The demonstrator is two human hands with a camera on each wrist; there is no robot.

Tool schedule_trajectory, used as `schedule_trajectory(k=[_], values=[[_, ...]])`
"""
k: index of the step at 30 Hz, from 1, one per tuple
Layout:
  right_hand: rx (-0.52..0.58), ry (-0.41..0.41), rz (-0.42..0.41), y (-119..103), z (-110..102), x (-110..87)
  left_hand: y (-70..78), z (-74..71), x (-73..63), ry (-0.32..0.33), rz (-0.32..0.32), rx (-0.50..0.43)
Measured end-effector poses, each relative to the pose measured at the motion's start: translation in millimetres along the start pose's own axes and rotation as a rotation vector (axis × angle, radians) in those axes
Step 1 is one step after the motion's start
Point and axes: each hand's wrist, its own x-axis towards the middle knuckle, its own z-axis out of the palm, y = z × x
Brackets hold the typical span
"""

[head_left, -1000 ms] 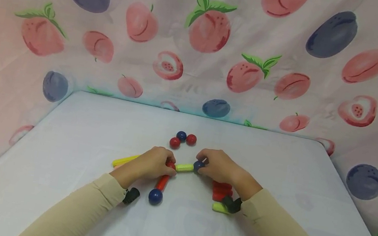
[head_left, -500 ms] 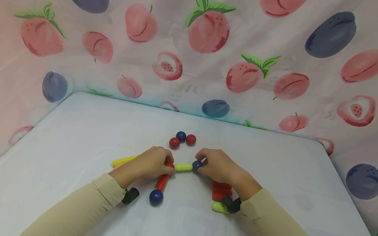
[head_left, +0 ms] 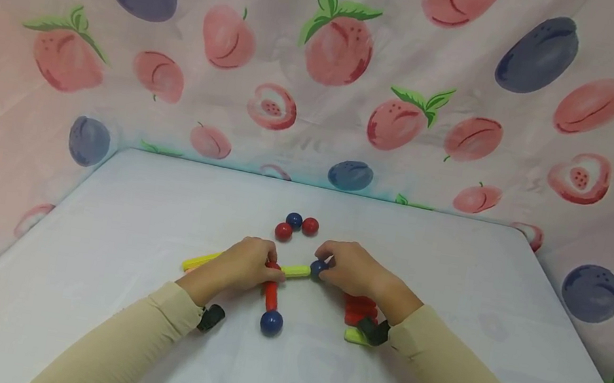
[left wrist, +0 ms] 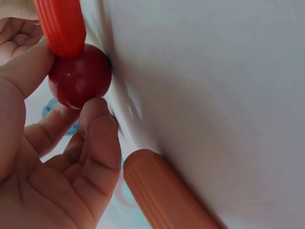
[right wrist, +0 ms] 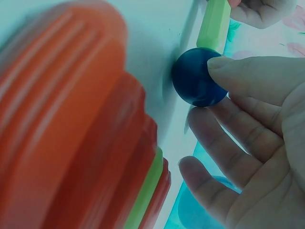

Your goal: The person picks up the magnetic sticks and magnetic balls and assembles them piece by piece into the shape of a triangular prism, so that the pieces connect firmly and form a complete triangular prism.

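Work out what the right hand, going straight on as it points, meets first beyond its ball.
Past the blue ball, the right hand would probably meet the yellow-green stick first, though depth is hard to judge.

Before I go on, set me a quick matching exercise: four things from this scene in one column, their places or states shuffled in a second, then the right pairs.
Things:
1. Left hand
2. Right hand
3. Three-ball cluster
4. Nearest blue ball

Places and states:
A. At the near end of a red rod
B. Beyond both hands, toward the far side of the white table
C. Pinching a dark red ball
D. Pinching a dark blue ball that meets a light green rod

Right pairs: 1-C, 2-D, 3-B, 4-A
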Motion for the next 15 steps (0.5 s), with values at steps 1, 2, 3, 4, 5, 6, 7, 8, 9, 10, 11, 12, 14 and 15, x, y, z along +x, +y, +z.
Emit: schedule_trajectory(k=[1, 2, 3, 4, 5, 6, 7, 8, 9, 10, 11, 12, 14, 15], values=[[-0.002, 0.0, 0.001, -0.2, 0.2, -0.1, -0.2, 0.1, -0.1, 0.0, -0.001, 0.001], [-0.002, -0.001, 0.0, -0.3, 0.4, 0.0, -0.4, 0.0, -0.3, 0.003, 0.0, 0.002], [-0.003, -0.002, 0.0, -0.2, 0.7, 0.2, -0.6, -0.3, -0.7, 0.005, 0.002, 0.008], [-0.004, -0.004, 0.002, -0.3, 0.9, 0.4, -0.8, -0.9, -1.0, 0.004, 0.009, 0.011], [-0.005, -0.004, 0.001, -0.3, 1.2, 0.8, -0.9, -1.8, -1.6, 0.0, 0.021, 0.011], [-0.006, -0.004, 0.003, -0.3, 1.3, 1.0, -1.0, -3.0, -2.0, -0.008, 0.037, 0.01], [-0.006, -0.004, 0.005, -0.3, 1.5, 1.4, -1.0, -4.4, -2.6, -0.02, 0.055, 0.008], [-0.005, -0.004, 0.007, -0.5, 1.6, 1.6, -1.0, -6.0, -3.2, -0.033, 0.072, 0.009], [-0.005, -0.004, 0.009, -0.6, 1.5, 1.7, -1.2, -7.7, -4.0, -0.049, 0.094, 0.011], [-0.006, -0.003, 0.011, -0.6, 1.6, 1.9, -1.1, -9.2, -4.6, -0.063, 0.112, 0.011], [-0.004, -0.003, 0.015, -0.8, 1.4, 1.6, -1.0, -10.4, -5.2, -0.075, 0.127, 0.014], [-0.001, -0.003, 0.019, -0.9, 1.4, 1.5, -1.0, -11.5, -5.7, -0.084, 0.137, 0.021], [0.002, -0.003, 0.022, -1.1, 1.1, 1.2, -1.1, -12.6, -6.3, -0.092, 0.145, 0.033], [0.002, -0.002, 0.023, -0.9, 1.1, 1.2, -1.1, -12.6, -6.6, -0.093, 0.146, 0.034]])
